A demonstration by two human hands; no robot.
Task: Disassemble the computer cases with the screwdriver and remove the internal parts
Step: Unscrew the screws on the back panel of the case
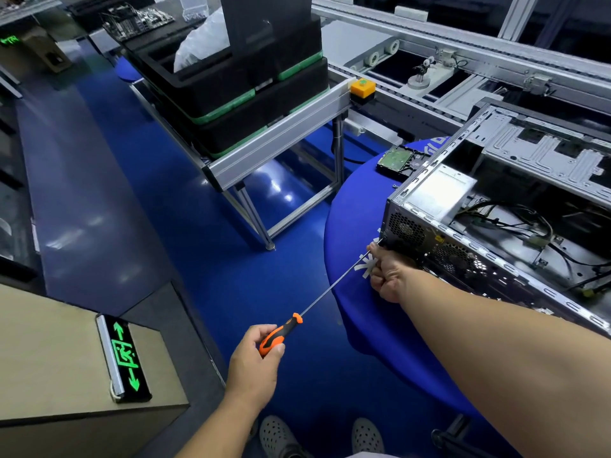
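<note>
Gripping the orange-black screwdriver (280,335), left hand (256,361) aims at the open case (496,206) — right hand (388,272) pinches its long shaft.

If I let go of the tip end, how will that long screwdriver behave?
The screwdriver has a thin, long shaft, so it may flex and wander. Its round handle would probably roll on the blue table. The left hand alone grips far from the tip.

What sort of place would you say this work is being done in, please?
Probably a factory or electronics teardown line: a roller conveyor runs beside the table, stacked black trays sit on an aluminium stand, and an opened computer case is being unscrewed with a screwdriver.
</note>
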